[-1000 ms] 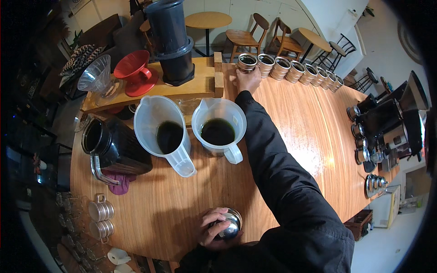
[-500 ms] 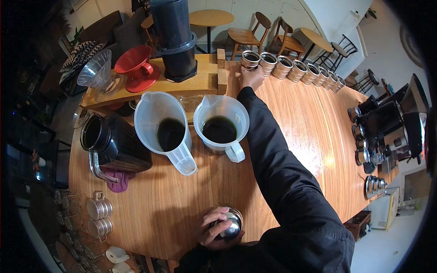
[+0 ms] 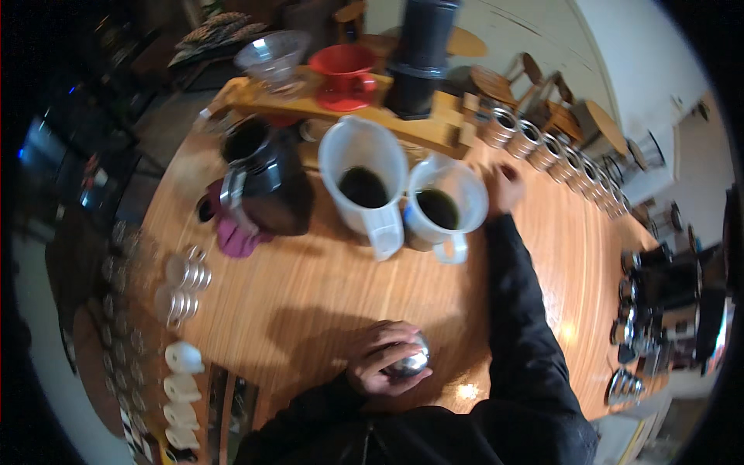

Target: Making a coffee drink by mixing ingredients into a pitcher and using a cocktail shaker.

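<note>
My left hand (image 3: 384, 359) is wrapped round a rounded, shiny metal cup (image 3: 417, 358) near the table's front edge. Its fingers hide part of that cup. My right arm reaches far forward; my right hand (image 3: 505, 186) is blurred, just short of a row of several metal cups (image 3: 570, 161) with dark contents, and apart from them. Left of that hand stands a translucent plastic jug (image 3: 467, 203) with dark liquid. A taller plastic jug (image 3: 363, 143) beside it also holds dark liquid.
A dark glass pitcher (image 3: 283, 190) stands at the left by a purple cloth (image 3: 239, 239). Behind, a wooden stand (image 3: 372, 124) bears a red dripper (image 3: 342, 70), a clear dripper (image 3: 271, 58) and a black cylinder (image 3: 422, 58). Metal mugs (image 3: 186, 271) and white cups (image 3: 184, 358) line the left edge.
My right hand has let go of the leftmost metal cup in the row and drawn back toward me. The view has turned, shifting the scene rightward. My left hand keeps its hold.
</note>
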{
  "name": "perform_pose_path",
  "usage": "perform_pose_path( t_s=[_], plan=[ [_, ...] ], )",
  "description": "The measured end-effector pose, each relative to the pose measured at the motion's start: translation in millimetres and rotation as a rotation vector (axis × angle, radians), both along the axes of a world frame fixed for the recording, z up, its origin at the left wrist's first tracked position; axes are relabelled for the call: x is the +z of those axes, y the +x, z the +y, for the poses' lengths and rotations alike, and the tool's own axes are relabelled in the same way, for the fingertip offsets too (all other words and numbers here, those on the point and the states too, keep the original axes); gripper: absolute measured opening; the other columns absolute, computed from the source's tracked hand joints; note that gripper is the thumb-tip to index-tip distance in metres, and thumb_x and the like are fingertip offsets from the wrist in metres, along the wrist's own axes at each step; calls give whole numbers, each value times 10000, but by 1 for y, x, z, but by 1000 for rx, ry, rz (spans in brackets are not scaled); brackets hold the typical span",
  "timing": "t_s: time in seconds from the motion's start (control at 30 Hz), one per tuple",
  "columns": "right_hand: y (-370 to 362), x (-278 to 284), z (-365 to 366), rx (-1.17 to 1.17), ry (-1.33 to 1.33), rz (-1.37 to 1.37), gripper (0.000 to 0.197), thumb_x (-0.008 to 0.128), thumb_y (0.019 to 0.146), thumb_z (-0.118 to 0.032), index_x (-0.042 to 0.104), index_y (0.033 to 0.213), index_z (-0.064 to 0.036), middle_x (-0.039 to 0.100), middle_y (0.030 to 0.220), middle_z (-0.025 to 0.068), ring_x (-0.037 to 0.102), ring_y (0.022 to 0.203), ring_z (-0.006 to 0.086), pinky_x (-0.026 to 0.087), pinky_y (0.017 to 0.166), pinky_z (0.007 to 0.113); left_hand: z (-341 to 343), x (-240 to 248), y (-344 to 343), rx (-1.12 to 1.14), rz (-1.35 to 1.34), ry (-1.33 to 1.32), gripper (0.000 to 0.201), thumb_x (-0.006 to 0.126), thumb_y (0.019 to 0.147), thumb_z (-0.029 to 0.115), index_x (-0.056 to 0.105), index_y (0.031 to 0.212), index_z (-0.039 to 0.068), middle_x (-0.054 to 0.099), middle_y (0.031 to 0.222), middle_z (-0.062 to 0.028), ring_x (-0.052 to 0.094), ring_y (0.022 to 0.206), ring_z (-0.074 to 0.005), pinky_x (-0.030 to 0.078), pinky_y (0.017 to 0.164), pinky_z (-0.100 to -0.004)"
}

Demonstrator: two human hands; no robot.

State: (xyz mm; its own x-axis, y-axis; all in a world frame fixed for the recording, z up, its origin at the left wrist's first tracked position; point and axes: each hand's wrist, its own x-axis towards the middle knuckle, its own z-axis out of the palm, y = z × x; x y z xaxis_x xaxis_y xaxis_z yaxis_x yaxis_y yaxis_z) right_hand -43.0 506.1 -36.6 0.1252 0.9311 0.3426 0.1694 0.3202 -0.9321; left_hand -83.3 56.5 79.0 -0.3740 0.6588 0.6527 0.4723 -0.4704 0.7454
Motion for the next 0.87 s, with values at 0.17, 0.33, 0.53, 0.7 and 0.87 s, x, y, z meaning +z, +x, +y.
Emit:
perform_pose_path(
  t_s=[0.17,0.33,0.53,0.7,0.87],
  plan=[
    [94,55,-187,356,-163,334,72,602,953,-95,555,983,-49,565,885,46,574,808,148,520,746,308,-22,16,-5,-8,-13,-25,401,862,701,131,669,1031,10,678,1034,-145,670,1001,-315,548,870,-405],
    [135,85,-343,917,-141,101,603,833,723,-134,487,1204,-23,540,1137,94,551,1098,234,456,970,376,-32,16,4,-67,-29,-66,411,861,705,122,656,1044,13,680,1064,-142,667,1022,-317,542,882,-395],
    [102,56,-424,981,-337,114,635,803,719,-189,499,1245,-4,576,1186,134,574,1124,244,457,972,357,-52,17,14,-79,-22,-36,385,819,744,146,664,1071,16,680,1123,-150,649,1090,-324,513,949,-399],
    [93,57,-429,890,-130,4,623,799,746,-211,517,1262,-6,591,1208,146,599,1115,247,477,950,360,-67,35,18,116,-11,-152,401,815,727,92,687,1093,-13,698,1121,-165,681,1059,-305,540,912,-377],
    [94,55,-439,830,-214,67,551,730,833,-191,505,1310,-29,598,1214,149,608,1101,222,483,938,347,-70,37,37,206,-23,-255,387,770,762,110,704,1140,67,685,1177,-146,659,1110,-295,529,939,-363]
  ],
)
